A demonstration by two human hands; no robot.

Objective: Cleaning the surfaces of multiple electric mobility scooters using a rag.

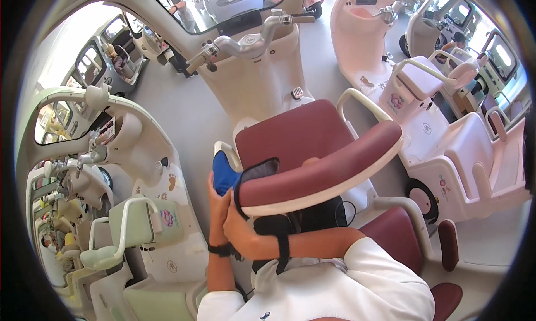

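A maroon padded backrest [321, 159] with a cream underside stands in front of me, above a maroon seat [287, 131]. A blue cloth cover [224, 175] with dark grey mesh and black edging wraps the backrest's left end. My left hand [218, 205] is at the cover's outer side, its fingers closed against the blue cloth. Close beside it, my right hand [239, 225] crosses over from the right and grips the black edging below the backrest. The hands overlap, so some fingers are hidden. Both wrists wear black bands.
Ahead are the cream vehicle's handlebars [251, 42]. A green-seated vehicle [148, 215] stands to the left, a pink one [446, 137] to the right. Cream armrest rails [363, 103] flank the maroon seat. A thin black cable [350, 206] loops below the backrest.
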